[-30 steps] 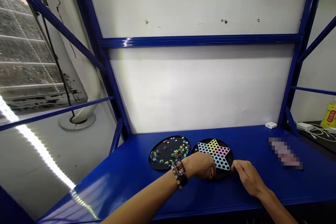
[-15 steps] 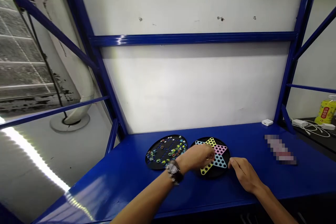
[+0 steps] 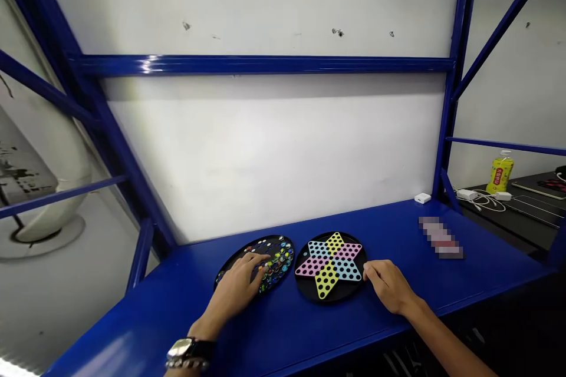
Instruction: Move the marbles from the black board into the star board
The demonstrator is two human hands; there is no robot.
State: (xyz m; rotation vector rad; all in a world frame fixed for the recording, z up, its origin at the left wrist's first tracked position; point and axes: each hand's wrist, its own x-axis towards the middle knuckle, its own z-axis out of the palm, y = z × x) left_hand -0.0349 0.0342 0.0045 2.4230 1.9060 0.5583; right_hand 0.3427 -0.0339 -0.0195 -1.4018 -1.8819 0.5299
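Note:
My left hand (image 3: 241, 283), with a watch (image 3: 180, 347) and a bead bracelet at its wrist, hovers low over a round black tray of glass marbles (image 3: 283, 256). Its thumb and fingers are apart at the marbles, and no held marble shows. To the right lies a round black Chinese checkers board (image 3: 329, 271) with a yellow, pink and blue star full of holes. At the board's right rim my right hand (image 3: 391, 285) is closed, thumb and fingertips on the edge. The hand hides part of the marble tray's front left.
Both round pieces lie on a blue metal table (image 3: 283, 330) against a white panel. A blurred pinkish packet (image 3: 441, 238) and a white adapter (image 3: 423, 198) lie to the right. A yellow-labelled bottle (image 3: 500, 172) and cables (image 3: 484, 200) are on a dark side surface. Blue posts frame the table.
My left hand has moved left from above the star to the marble tray, its fingers now spread. My right hand stays at the board's rim. The view has turned right.

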